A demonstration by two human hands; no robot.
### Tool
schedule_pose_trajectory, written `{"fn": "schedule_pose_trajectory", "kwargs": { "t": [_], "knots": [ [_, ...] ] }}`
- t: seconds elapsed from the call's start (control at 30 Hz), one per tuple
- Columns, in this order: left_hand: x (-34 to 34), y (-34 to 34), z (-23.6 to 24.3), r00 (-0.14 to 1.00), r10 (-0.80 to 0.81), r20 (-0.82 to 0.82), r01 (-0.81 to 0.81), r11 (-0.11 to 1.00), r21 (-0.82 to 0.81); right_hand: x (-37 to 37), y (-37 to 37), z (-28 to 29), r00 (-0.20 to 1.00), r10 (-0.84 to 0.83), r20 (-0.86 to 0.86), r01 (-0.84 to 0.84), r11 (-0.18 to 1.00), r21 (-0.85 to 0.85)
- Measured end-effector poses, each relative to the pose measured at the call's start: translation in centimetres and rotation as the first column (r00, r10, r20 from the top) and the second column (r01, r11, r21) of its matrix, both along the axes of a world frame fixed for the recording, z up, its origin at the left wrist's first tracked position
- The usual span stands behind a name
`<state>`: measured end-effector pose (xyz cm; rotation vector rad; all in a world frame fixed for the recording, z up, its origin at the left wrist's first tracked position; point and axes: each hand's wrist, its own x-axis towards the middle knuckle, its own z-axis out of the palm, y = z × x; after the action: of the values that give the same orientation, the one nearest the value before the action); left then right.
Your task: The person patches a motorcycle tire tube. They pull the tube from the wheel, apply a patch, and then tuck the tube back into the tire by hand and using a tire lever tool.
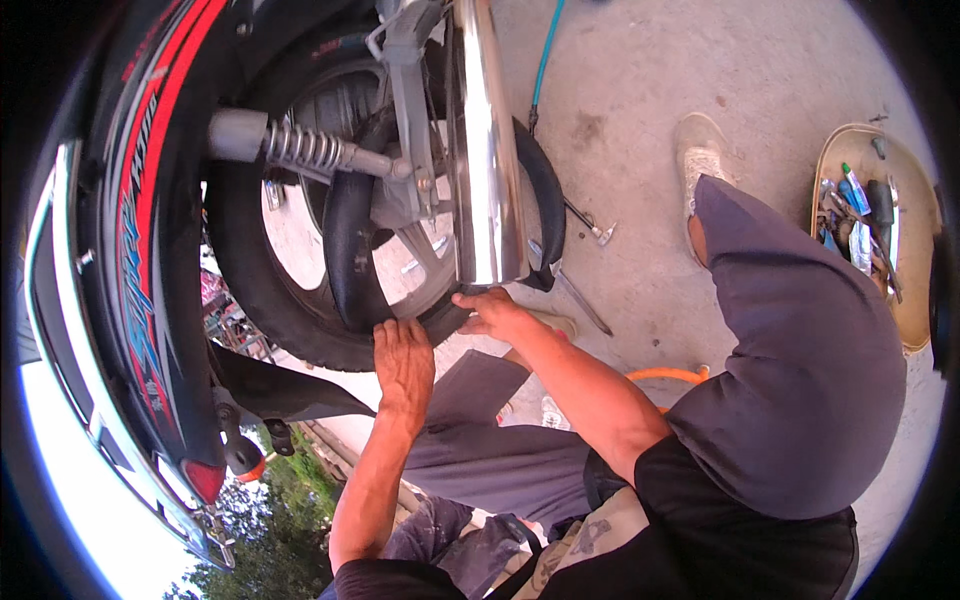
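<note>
A black tyre (262, 290) sits on the rear wheel of a motorcycle. A black inner tube (348, 262) hangs partly out of it, and another stretch of tube curves out to the right behind the chrome exhaust pipe (488, 150). My left hand (404, 362) is closed over the tyre's near edge, fingertips bent in where the tube meets the tyre. To its right, just below the pipe's end, my right hand (490, 312) grips the same tyre, thumb stretched toward the rim. The fingers' undersides are hidden in both hands.
On the concrete floor lie a long metal bar (585, 302) and a hammer-like tool (602, 234). A beige tray (912, 315) of tools and tubes stands at the far right. An orange hose (665, 374) lies beside my leg. The shock absorber (310, 148) sits above the wheel.
</note>
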<state>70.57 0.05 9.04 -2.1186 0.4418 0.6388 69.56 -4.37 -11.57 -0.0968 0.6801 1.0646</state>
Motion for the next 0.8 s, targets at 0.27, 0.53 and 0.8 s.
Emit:
{"fn": "schedule_pose_trajectory", "kwargs": {
  "t": [0.27, 0.53, 0.8],
  "knots": [
    [-0.6, -1.5, 1.1, 0.99, -0.025, 0.136, 0.036, 0.997, -0.073, 0.4, 0.4, 0.8, 0.994, 0.094, 0.052, -0.096, 0.995, 0.03],
    [-2.3, -3.5, 0.5, 0.99, 0.055, 0.128, -0.015, 0.956, -0.292, 0.6, 0.4, 2.0, 0.987, 0.125, 0.098, -0.13, 0.99, 0.045],
    [0.6, 2.6, -2.8, 0.982, -0.153, 0.113, 0.128, 0.971, 0.203, 0.3, -1.1, 0.6, 0.948, 0.201, 0.246, -0.194, 0.98, -0.055]
  ]
}}
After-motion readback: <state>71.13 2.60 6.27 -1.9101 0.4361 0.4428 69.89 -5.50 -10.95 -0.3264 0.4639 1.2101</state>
